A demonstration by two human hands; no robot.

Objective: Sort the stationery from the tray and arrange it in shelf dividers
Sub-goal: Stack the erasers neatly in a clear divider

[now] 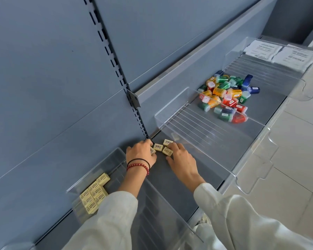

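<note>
Four small erasers (158,147) lie at frame centre against the shelf's back wall, beside a clear divider (197,123). The left hand (141,154) pinches one; the right hand (182,163), fingers loosely spread, touches another, apparently to square a row. Sharpeners (224,98) are heaped at upper right.

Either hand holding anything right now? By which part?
Left hand curls its fingers over a small eraser, covering most of it. Right hand only touches a second eraser with its fingertips; no grip.

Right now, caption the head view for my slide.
Left hand pinches and right hand touches cream erasers at the shelf back between clear dividers.
</note>
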